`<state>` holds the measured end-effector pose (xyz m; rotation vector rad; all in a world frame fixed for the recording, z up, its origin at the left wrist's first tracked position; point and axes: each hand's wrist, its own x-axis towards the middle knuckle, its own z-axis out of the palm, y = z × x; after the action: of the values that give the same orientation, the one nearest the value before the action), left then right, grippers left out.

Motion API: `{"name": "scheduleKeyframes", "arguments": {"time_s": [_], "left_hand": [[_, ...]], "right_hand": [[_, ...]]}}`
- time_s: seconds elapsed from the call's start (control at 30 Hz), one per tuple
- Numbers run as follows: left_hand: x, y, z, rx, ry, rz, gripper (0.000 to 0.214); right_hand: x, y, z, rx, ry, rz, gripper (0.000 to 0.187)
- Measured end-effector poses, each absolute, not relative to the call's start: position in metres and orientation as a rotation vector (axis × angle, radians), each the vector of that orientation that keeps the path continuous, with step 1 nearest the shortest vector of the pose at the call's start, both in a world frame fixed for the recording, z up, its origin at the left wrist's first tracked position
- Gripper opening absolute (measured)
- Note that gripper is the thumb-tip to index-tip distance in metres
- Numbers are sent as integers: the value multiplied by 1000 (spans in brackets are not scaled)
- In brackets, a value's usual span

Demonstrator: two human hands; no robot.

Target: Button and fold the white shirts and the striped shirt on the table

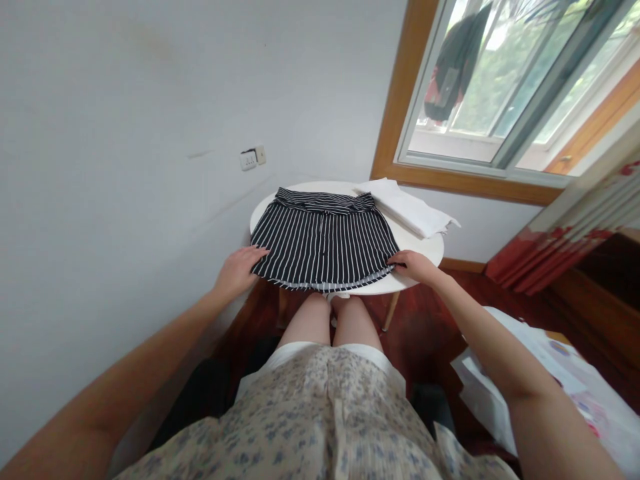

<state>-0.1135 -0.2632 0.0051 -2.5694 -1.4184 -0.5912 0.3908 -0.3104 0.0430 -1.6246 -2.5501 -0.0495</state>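
A black garment with white stripes [325,243], shaped like a skirt, lies spread over a round white table [430,252]. Its gathered upper band is at the far side, and its curved hem hangs at the near edge, showing a pale inside. A dark line runs down its middle. At the lower left corner, my left hand [241,268] has its fingers closed over the edge of the cloth; the thumb is hidden. My right hand [414,264] pinches the lower right corner of the hem.
A folded white cloth [407,205] lies at the table's back right. The wall with a socket [249,160] is behind and left. A window [500,87] and a red-white curtain [560,233] stand right. Papers and plastic [560,373] cover a surface at lower right.
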Motion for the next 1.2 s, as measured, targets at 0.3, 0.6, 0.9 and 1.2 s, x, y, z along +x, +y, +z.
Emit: {"name": "scheduleKeyframes", "arguments": {"time_s": [0.3,0.6,0.9,1.2], "left_hand": [[-161,-197,90,-3080,-1636,-844,48],[-119,-90,140,-2673,-1898,-2064,47],[-59,71,157,-1982,-1870,-1847,46],[-67,172,54,-1985,-2398,-767,41]], "right_hand": [[420,-262,85,-1511,-2162,276,27],[420,-171,136,-1316,-1725,463,34],[406,5,132,-1436,-1280,206,48],[365,92,57,-2111,-1490,-62,31]]}}
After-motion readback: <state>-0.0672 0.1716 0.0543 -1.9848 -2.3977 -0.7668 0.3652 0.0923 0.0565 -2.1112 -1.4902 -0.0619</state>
